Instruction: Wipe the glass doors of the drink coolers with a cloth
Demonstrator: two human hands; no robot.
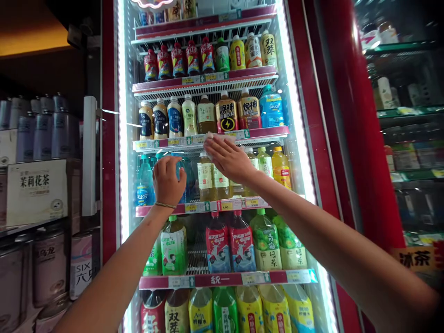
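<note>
Left of the lit drinks cooler [227, 280], a cream tea box [37, 192] stands on a shelf above lidded tins [50, 263]. Within the cooler, blue-labelled bottles [144, 185] line up behind the left hand [169, 179], its fingers curled and apart, holding nothing. Next come bottles of pale yellow drink [206, 178]. Before them, the right hand [229, 158] lies flat, fingers together over a pale, thin piece [225, 137] at the label strip; whether it grips this cannot be told. Farther right stands an orange-yellow bottle [280, 166].
</note>
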